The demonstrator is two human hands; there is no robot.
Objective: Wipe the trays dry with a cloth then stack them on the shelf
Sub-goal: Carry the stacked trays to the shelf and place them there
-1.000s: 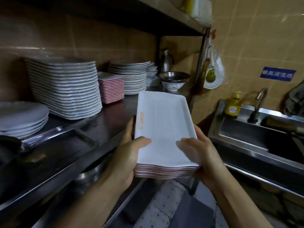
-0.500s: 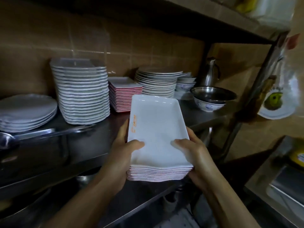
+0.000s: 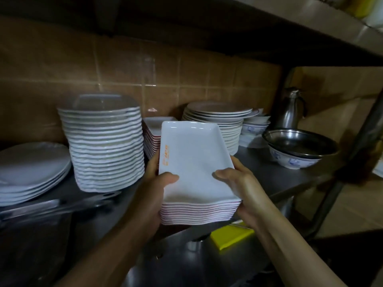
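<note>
Moved: stack of trays (image 3: 194, 162) now nearer the shelf (image 3: 279, 177) (red-edged pile behind).
Grip: left hand (image 3: 154, 195) and right hand (image 3: 246, 195) clasp its sides, thumbs on top.

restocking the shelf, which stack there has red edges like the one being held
The short stack of red-edged trays, between the tall white stack and the round plates.

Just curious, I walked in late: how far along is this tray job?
Nearly there, it seems. Done: no cloth is in view, and a red-edged tray pile already sits on the shelf. In hand: the left hand and right hand grip a stack of trays above the shelf. Left: setting it down, probably on that pile right behind it.
</note>
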